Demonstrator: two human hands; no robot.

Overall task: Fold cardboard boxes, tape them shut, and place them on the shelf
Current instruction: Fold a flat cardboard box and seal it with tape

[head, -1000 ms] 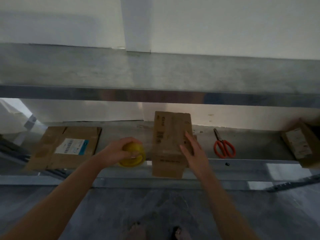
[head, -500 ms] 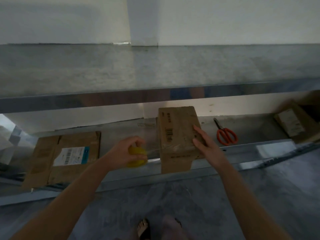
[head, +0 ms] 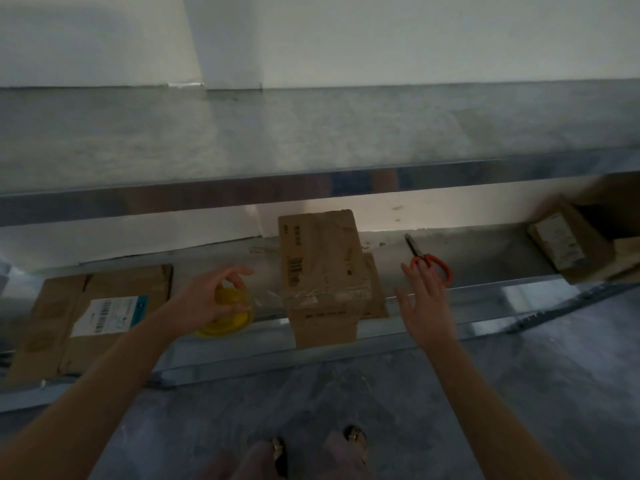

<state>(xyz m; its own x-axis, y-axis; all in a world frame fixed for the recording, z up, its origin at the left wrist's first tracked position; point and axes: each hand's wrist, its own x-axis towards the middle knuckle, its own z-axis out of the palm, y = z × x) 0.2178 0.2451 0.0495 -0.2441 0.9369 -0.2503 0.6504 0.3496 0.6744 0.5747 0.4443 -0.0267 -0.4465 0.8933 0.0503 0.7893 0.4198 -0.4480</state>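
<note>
The left hand (head: 211,294) grips the tape roll (head: 227,318), its strip (head: 268,295) running to the box (head: 320,268) on the shelf (head: 485,258) edge, while the right hand (head: 427,306), fingers spread and empty, hovers by the scissors (head: 433,263): taping, with cutting likely next.

The left hand (head: 207,299) grips a yellow tape roll (head: 228,313) near the shelf's (head: 485,258) front edge. Clear tape stretches from it to the cardboard box (head: 322,268), which overhangs that edge. The right hand (head: 424,299) hovers spread just right of the box, in front of the orange scissors (head: 431,263). Flattened cardboard (head: 104,306) lies toward the left end.
</note>
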